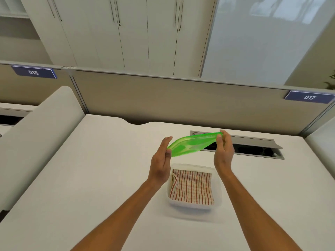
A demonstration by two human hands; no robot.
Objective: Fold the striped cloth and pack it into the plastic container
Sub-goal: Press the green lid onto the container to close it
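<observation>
Closing step in hand: striped cloth (191,187) folded, lying inside the plastic container (218,194) on the table (90,169). Green lid (188,144) pinched at either end by left hand (161,161) and right hand (223,151), above. Next, probably: lower, align corners, press down.

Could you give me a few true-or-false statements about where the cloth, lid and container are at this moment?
1. The striped cloth lies folded inside the plastic container. True.
2. The green lid is pressed onto the container. False: both hands hold it in the air above the desk.
3. The left hand and right hand hold opposite ends of the lid. True.
4. The container sits on the floor. False: it stands on the desk.
</observation>
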